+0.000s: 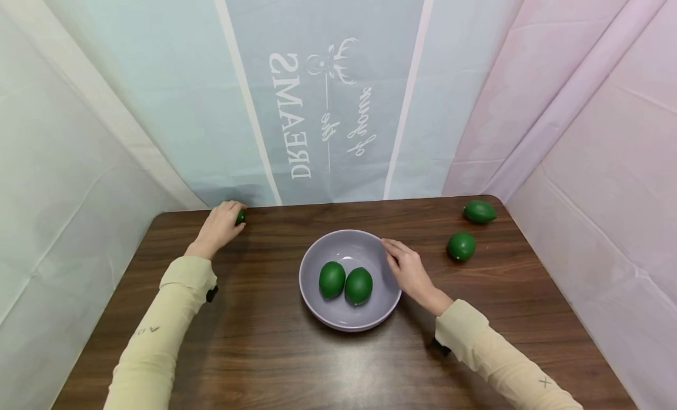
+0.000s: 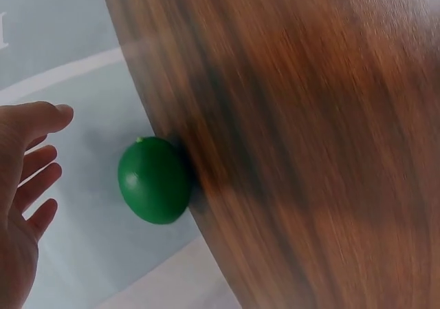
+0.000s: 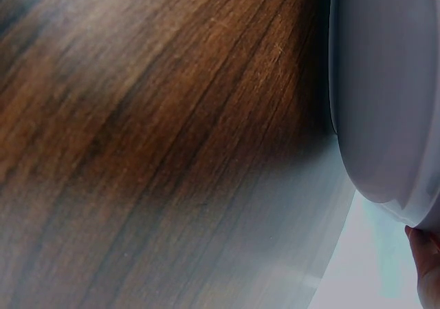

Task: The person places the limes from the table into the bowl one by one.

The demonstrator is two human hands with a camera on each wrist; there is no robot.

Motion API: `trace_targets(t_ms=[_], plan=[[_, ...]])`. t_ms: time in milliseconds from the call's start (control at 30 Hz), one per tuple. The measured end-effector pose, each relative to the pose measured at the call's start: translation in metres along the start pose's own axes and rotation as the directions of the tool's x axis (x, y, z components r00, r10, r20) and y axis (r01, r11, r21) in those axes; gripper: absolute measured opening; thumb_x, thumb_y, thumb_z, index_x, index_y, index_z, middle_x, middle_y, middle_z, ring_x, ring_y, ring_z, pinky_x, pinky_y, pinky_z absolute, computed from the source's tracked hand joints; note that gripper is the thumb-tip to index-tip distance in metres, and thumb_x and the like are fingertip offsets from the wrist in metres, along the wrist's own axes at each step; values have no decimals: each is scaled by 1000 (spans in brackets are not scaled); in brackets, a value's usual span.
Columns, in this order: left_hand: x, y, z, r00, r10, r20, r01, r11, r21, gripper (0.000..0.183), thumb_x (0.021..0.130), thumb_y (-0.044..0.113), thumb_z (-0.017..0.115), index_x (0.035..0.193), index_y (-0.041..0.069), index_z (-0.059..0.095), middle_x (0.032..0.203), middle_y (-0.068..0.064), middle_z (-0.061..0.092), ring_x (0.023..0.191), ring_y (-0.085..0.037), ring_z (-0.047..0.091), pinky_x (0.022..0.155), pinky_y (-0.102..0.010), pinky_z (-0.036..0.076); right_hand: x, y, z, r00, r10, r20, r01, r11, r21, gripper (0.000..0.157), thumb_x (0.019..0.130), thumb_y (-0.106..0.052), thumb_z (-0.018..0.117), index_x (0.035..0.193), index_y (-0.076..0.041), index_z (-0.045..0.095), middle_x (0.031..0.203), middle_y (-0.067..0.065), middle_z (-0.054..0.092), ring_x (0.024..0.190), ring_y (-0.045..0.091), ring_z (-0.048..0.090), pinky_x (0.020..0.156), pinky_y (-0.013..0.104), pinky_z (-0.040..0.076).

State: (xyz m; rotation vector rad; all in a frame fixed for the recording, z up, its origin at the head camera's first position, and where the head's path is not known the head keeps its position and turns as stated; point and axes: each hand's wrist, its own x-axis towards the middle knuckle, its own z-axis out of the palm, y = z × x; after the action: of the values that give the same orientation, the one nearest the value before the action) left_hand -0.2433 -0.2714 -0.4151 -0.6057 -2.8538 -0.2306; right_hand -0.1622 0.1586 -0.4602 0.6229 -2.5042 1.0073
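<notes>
Left grip [image 2: 24,185] spread, fingers straight, near green lime [image 2: 155,179] at surface [image 2: 309,151] edge (smooth, likely slippery); cup around middle. Right grip [image 1: 409,269] touches bowl [image 1: 338,316] rim.

A small, smooth, glossy green lime-shaped fruit [image 2: 155,180] lies at the far left corner of the dark wooden tabletop [image 1: 264,351], against the pale backdrop. A round, shallow grey-lilac bowl [image 1: 317,307] sits upright mid-tabletop, holding two more green fruits [image 1: 345,282] side by side, touching each other.
</notes>
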Motion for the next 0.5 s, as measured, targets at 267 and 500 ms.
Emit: trace_targets(t_ms=[267, 500], plan=[[3, -12, 5, 999, -40, 32, 40, 999, 0, 48, 78, 8, 71, 119, -6, 52, 119, -25, 51, 109, -41, 46, 89, -55, 39, 0, 0, -3, 1000, 17, 12, -17, 1000, -1, 30, 86, 3, 57, 115, 4, 61, 115, 14, 60, 104, 26, 59, 78, 36, 52], [4, -20, 7, 997, -52, 62, 51, 999, 15, 53, 77, 8, 71, 123, -6, 49, 122, -25, 48, 113, -42, 43, 91, -56, 36, -1, -1, -2, 999, 27, 30, -27, 1000, 6, 31, 87, 3, 56, 117, 4, 60, 117, 14, 59, 104, 26, 59, 76, 36, 52]])
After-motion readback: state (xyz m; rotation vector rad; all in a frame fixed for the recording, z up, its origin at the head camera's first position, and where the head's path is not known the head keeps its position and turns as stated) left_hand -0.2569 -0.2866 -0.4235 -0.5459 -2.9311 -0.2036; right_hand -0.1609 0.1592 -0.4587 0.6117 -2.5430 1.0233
